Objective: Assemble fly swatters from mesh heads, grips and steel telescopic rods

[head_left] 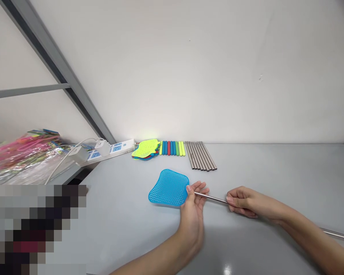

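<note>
Beside blue mesh point(169, 188), left hand point(192, 204) pinching edge; right hand point(242, 201) gripping metal rod point(213, 198);
mesh likely light, bendy; hold edge.

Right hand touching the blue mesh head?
No, the right hand grips the metal rod, apart from the blue mesh head.

The left hand point(193, 204) and right hand point(243, 202) hid the ends of the metal tube point(213, 198). Blocky pixels point(37, 229) masked the surface point(275, 164) toward its near-left corner. Beyond its left edge, plastic bags point(25, 160) were blurred and cut off.
</note>
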Demonstrator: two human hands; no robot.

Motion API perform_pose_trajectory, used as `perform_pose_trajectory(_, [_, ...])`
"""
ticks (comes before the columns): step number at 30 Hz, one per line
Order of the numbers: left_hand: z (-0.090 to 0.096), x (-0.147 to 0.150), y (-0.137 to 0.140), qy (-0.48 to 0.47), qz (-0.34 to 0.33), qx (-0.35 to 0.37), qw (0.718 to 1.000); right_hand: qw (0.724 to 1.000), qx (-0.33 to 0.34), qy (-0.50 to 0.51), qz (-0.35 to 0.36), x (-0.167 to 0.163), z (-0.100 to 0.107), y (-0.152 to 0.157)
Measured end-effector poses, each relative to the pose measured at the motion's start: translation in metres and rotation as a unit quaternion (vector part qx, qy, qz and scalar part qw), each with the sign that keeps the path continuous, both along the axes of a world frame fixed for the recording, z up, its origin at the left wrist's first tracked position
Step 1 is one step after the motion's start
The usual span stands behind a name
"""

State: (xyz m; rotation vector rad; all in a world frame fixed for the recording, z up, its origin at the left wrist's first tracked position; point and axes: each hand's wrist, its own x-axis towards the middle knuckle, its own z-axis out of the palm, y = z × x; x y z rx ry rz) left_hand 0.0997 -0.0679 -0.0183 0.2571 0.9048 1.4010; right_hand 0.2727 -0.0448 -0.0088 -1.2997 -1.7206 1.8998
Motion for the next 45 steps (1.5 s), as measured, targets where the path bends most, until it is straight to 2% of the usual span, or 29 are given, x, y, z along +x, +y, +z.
perform_pose_trajectory(4, [0.000,0.001,-0.004,0.000,-0.005,-0.001,1.000,1.000,-0.021,0.010,0.015,0.000,-0.001,-0.001])
perform_pose_trajectory(11, [0.002,0.001,-0.007,-0.010,-0.020,-0.009,1.000,0.995,-0.095,0.018,0.021,0.002,0.003,-0.001])
perform_pose_trajectory(17, [0.006,-0.002,0.000,0.017,-0.041,-0.035,0.998,0.999,-0.048,0.010,0.010,0.004,0.006,0.001])
perform_pose_trajectory(21, [0.012,-0.009,0.011,0.023,-0.005,-0.059,0.998,0.999,-0.040,-0.013,0.023,0.010,0.009,0.004])
perform_pose_trajectory(26, [0.019,-0.019,0.024,-0.002,0.041,-0.057,0.998,0.999,-0.016,-0.050,0.004,0.021,0.009,0.007])
perform_pose_trajectory(33, [0.011,-0.016,0.024,-0.015,0.038,-0.068,0.997,0.997,0.028,-0.076,0.013,0.022,-0.001,0.008])
perform_pose_trajectory(36, [0.010,-0.014,0.022,-0.019,0.046,-0.051,0.997,0.996,0.036,-0.077,0.009,0.018,-0.002,0.007])
perform_pose_trajectory(40, [0.011,-0.010,0.017,-0.007,0.068,0.008,0.998,0.999,-0.008,-0.042,-0.009,0.016,0.005,0.003])
perform_pose_trajectory(45, [0.010,-0.006,0.008,0.000,0.058,0.067,0.996,0.995,-0.097,0.007,0.002,0.021,0.008,0.000])
